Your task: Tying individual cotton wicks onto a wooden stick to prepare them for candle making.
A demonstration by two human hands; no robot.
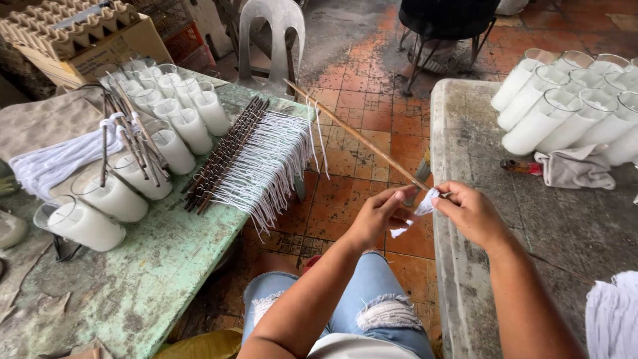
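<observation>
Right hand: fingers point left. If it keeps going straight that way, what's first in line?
The white wick pinched at the stick, then immediately the left hand; the right hand nearly meets it fingertip to fingertip. Depth between them is unclear.

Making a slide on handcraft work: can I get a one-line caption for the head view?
Left hand and right hand tie white cotton wick onto a thin wooden stick between two worn tables.

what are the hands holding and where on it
Both hands pinch a thin wooden stick at its near end. The left hand and right hand also grip the white wick strings tied there.
</observation>
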